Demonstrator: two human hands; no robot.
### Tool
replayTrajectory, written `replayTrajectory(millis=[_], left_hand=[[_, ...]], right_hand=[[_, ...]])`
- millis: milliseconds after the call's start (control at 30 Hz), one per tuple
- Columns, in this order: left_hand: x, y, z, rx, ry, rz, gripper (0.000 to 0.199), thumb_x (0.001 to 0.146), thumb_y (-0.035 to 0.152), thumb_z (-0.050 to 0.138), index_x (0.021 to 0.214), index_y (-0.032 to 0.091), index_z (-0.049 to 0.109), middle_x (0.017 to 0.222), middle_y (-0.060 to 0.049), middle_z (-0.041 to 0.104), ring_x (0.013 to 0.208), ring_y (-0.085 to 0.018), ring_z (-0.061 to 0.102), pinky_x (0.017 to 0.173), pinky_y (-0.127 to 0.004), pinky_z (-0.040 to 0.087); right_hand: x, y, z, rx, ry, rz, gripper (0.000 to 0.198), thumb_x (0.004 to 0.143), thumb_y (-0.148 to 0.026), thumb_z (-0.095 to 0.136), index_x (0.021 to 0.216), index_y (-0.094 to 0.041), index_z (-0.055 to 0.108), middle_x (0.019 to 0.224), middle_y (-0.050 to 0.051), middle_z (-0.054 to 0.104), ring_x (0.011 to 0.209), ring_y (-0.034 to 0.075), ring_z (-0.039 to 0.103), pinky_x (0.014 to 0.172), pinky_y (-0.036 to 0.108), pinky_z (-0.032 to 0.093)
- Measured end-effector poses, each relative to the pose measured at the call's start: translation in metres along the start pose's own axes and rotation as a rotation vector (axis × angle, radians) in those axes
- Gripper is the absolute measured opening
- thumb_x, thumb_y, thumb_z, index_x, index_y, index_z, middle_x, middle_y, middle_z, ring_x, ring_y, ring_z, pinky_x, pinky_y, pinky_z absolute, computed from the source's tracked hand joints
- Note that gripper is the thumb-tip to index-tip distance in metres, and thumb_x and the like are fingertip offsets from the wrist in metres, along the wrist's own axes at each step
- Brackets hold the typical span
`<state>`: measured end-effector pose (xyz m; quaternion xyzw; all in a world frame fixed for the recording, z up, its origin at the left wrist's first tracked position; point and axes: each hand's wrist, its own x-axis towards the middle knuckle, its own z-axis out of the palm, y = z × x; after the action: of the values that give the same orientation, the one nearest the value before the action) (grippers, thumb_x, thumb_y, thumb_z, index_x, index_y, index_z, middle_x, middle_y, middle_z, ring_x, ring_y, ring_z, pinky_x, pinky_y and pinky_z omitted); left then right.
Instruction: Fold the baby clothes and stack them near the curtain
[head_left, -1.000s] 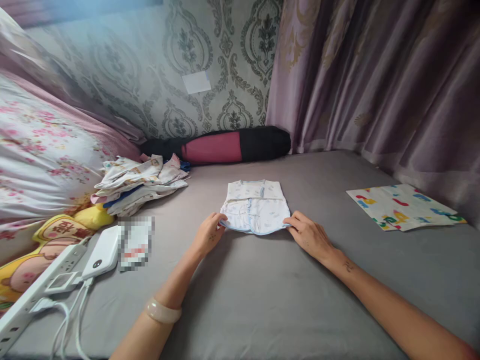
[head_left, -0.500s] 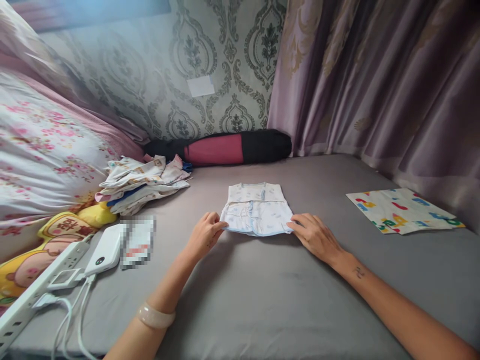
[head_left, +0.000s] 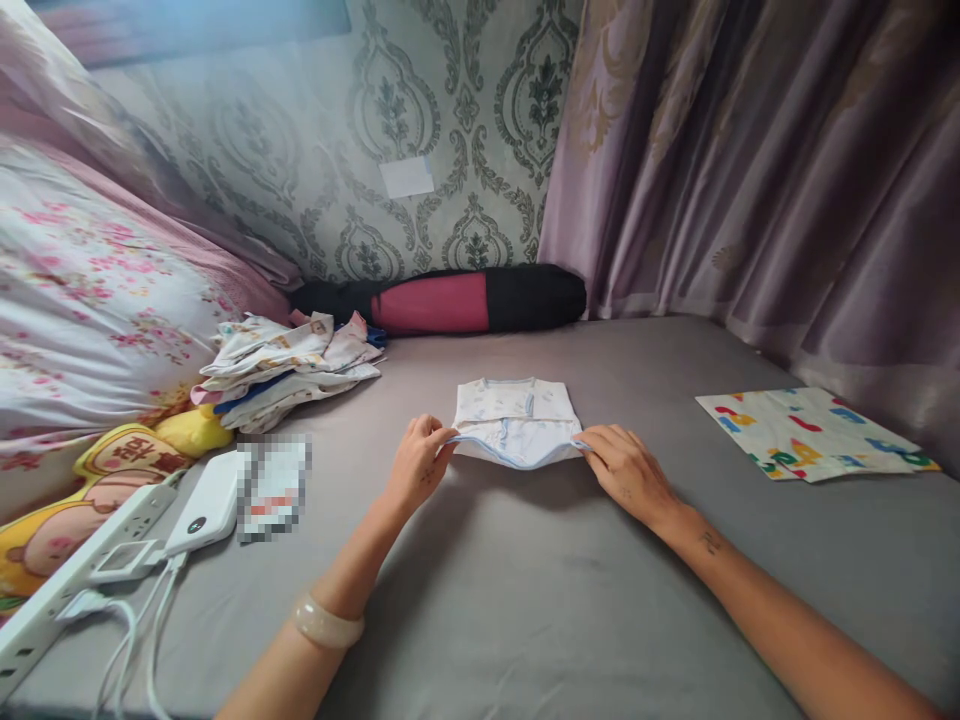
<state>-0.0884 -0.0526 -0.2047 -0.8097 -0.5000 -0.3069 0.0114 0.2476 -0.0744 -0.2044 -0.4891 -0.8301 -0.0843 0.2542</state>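
Shirt hem (head_left: 517, 463) has risen — left hand (head_left: 421, 458) and right hand (head_left: 628, 472) pinch its corners; plush lettering (head_left: 132, 456) unclear.

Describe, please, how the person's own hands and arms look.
The left arm and right arm show no sleeves; the left hand and right hand wear no gloves. A pale, glossy, rounded bangle circles the left arm. Small dark markings show on the left hand and right arm, with fainter ones on the right hand.
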Motion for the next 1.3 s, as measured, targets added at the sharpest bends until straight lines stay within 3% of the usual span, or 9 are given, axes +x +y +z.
replayTrajectory(millis=[133,300,567,833,1033,1300], left_hand=[[0.018,0.001,0.014,0.045,0.101,-0.076,0.024,0.094,0.03,0.046,0.096,0.022,0.068,0.09,-0.007,0.052,0.084,-0.02,0.046,0.076,-0.032,0.044],[0.035,-0.005,0.028,0.127,0.137,-0.153,0.025,0.094,0.027,0.044,0.095,0.02,0.067,0.092,-0.008,0.052,0.085,-0.021,0.045,0.078,-0.033,0.043],[0.06,-0.014,0.049,0.189,0.071,-0.277,0.025,0.093,0.026,0.042,0.095,0.022,0.066,0.095,-0.007,0.052,0.09,-0.021,0.046,0.078,-0.032,0.04],[0.078,-0.024,0.065,0.218,-0.005,-0.302,0.024,0.092,0.025,0.043,0.095,0.021,0.067,0.096,-0.008,0.053,0.09,-0.022,0.047,0.078,-0.033,0.039],[0.087,-0.03,0.072,0.244,-0.059,-0.321,0.025,0.092,0.027,0.044,0.094,0.019,0.068,0.098,-0.011,0.055,0.092,-0.024,0.049,0.078,-0.033,0.04],[0.09,-0.043,0.084,0.198,-0.043,-0.364,0.021,0.089,0.026,0.047,0.089,0.017,0.066,0.095,-0.011,0.057,0.091,-0.023,0.052,0.079,-0.033,0.04]], right_hand=[[0.02,0.004,0.014,-0.066,0.064,0.085,0.021,0.094,-0.019,0.046,0.103,-0.02,0.064,0.097,0.005,0.068,0.089,0.021,0.057,0.077,0.032,0.039],[0.038,0.012,0.029,-0.171,0.091,0.145,0.021,0.094,-0.019,0.046,0.106,-0.018,0.064,0.096,0.007,0.068,0.089,0.022,0.056,0.077,0.032,0.037],[0.06,0.024,0.047,-0.262,0.036,0.172,0.023,0.093,-0.018,0.044,0.107,-0.017,0.063,0.096,0.009,0.066,0.09,0.023,0.054,0.077,0.033,0.035],[0.079,0.036,0.056,-0.31,-0.083,0.194,0.025,0.093,-0.015,0.04,0.101,-0.018,0.064,0.094,0.009,0.065,0.089,0.022,0.054,0.076,0.032,0.036],[0.09,0.047,0.063,-0.255,-0.175,0.249,0.025,0.094,-0.019,0.04,0.096,-0.018,0.065,0.096,0.011,0.065,0.091,0.022,0.056,0.077,0.032,0.038],[0.093,0.057,0.073,-0.138,-0.206,0.367,0.025,0.095,-0.026,0.041,0.099,-0.018,0.064,0.101,0.01,0.066,0.098,0.02,0.058,0.08,0.029,0.04]])
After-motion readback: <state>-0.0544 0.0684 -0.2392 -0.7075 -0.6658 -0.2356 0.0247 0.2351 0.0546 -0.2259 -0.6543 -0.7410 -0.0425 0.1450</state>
